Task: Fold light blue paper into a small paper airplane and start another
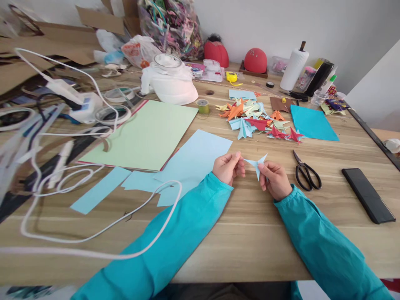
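Observation:
A small folded light-blue paper figure (256, 163) with pointed tips is pinched between the thumb and fingers of my right hand (275, 180). Just left of its left tip is my left hand (229, 168), thumb and index finger pressed together; whether something thin is between them is too small to make out. Behind my hands lies a pile of folded paper figures (242, 127) in blue, orange, red and pale yellow. Black-handled scissors (306, 173) rest to the right of my right hand.
Light-blue sheets (200, 160) and a pale green sheet (146, 133) lie left. A white cable (93, 239) loops across the left side and over my left sleeve. A phone (368, 195) and a turquoise sheet (313, 121) are at the right. A thread spool (203, 106) stands behind.

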Available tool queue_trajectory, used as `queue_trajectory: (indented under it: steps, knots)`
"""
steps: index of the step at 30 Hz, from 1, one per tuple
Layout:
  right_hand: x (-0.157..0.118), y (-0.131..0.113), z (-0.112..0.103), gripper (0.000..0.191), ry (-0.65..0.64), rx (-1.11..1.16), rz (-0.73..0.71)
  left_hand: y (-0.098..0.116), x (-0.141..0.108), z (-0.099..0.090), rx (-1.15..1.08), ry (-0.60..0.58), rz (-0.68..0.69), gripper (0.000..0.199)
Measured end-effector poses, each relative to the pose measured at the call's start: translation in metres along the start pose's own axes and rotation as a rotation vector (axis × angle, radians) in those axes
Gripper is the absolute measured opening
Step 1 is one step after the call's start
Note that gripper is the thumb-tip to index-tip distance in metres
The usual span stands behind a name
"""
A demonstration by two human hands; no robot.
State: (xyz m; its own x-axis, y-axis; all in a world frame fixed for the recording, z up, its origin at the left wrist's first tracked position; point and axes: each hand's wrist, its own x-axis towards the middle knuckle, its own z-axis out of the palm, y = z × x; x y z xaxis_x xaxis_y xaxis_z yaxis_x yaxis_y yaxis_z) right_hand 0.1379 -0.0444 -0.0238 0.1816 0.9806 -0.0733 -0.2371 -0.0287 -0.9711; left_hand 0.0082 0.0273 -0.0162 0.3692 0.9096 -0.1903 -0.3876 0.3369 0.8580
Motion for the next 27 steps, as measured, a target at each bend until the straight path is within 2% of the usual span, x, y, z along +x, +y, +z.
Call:
queue_trajectory:
  steps: [3,7,10,14,18,24,27]
  knots:
    - [0.000,0.000,0.000,0.035,-0.001,-0.001,0.004,0.001,0.000,0.000,-0.020,-0.038,-0.011,0.044]
    - [0.000,0.000,-0.001,0.034,-0.042,-0.018,0.016,-0.005,-0.005,0.002,0.078,-0.218,-0.080,0.046]
    - [-0.001,0.002,-0.002,0.034,-0.102,-0.049,0.031,-0.010,-0.008,0.003,0.196,-0.295,-0.029,0.040]
    - [0.000,0.004,-0.003,0.044,-0.124,-0.046,0.056,-0.012,-0.005,0.001,0.135,-0.268,-0.006,0.034]
    - [0.000,0.003,-0.003,0.038,-0.129,-0.054,0.076,-0.011,-0.003,0.000,0.089,-0.221,-0.013,0.034]
    - [-0.001,0.000,-0.001,0.038,-0.189,-0.056,0.053,-0.011,-0.006,0.002,0.051,-0.284,-0.075,0.034]
    - [-0.002,-0.001,-0.001,0.039,-0.179,-0.080,0.060,-0.012,-0.005,0.001,0.066,-0.293,-0.071,0.032]
